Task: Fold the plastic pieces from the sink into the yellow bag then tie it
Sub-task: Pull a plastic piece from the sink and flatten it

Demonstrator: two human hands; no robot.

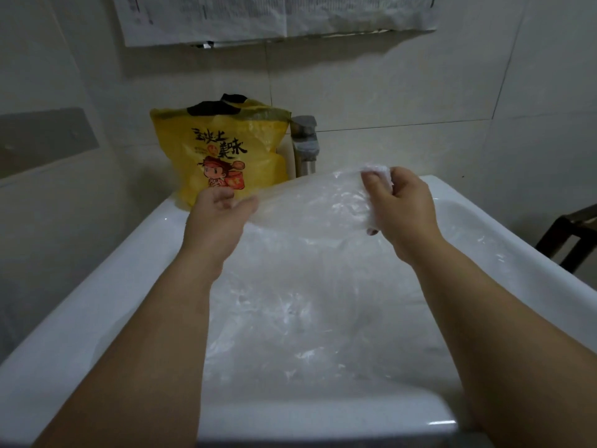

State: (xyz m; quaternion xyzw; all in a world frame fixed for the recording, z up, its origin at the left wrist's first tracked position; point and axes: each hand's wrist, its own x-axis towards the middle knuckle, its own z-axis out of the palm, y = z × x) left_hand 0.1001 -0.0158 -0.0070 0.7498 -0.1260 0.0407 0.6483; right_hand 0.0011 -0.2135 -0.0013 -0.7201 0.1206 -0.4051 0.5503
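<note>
A clear plastic piece (310, 202) is stretched above the white sink (106, 286). My right hand (400, 205) grips its bunched right end, fingers curled round the plastic. My left hand (219, 215) is under the sheet's left edge with fingers fairly straight; whether it pinches the film is unclear. More crumpled clear plastic (307, 318) lies in the basin below. The yellow bag (223, 153), printed with a cartoon figure and black characters, stands upright on the sink's back left rim, just beyond my left hand. Its top is open, with dark handles showing.
A metal faucet (305, 147) rises at the back rim, right of the bag. Tiled wall lies behind, with paper sheets (274, 17) hanging above. A dark wooden stool (568, 237) stands at the right of the sink.
</note>
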